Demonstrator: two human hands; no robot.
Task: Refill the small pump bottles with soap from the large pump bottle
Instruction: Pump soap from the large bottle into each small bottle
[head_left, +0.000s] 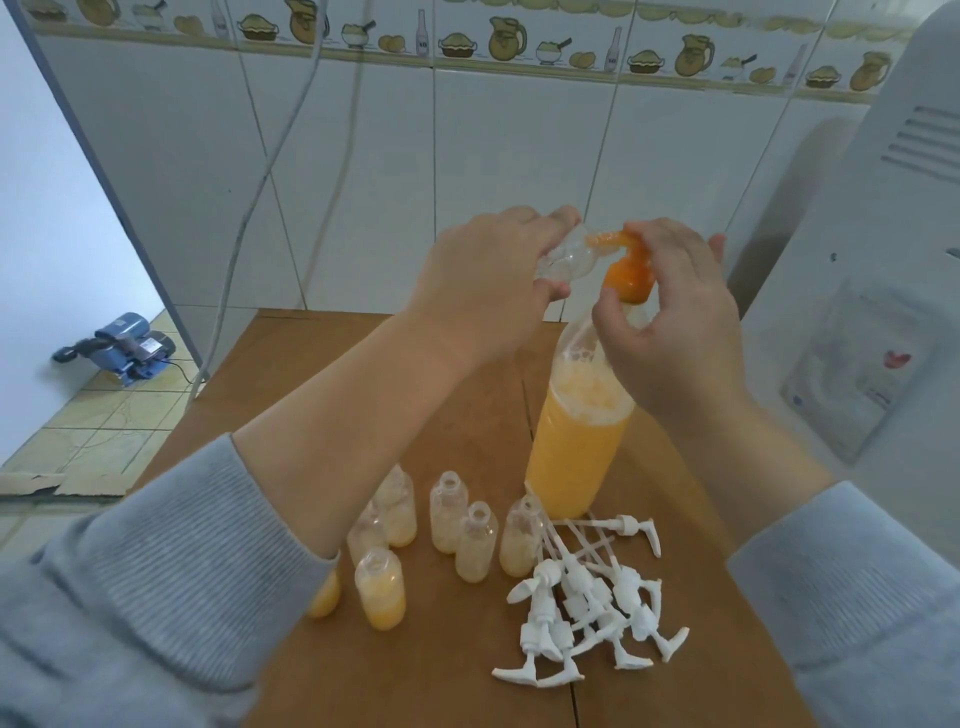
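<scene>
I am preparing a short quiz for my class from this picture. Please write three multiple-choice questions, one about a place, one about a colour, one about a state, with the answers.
1. Where does the pile of white pump heads lie?
A. On the wooden table, right of the small bottles
B. On the floor
C. Inside the large bottle

2. What colour is the soap in the large pump bottle?
A. Blue
B. Orange
C. Green

3. What is the left hand doing?
A. Resting flat on the table
B. Holding a small clear bottle at the orange nozzle
C. Holding a white pump head

Answers:
1. A, they lie on the table beside the small bottles.
2. B, the liquid shows orange.
3. B, its fingers curl round the small clear bottle.
</scene>
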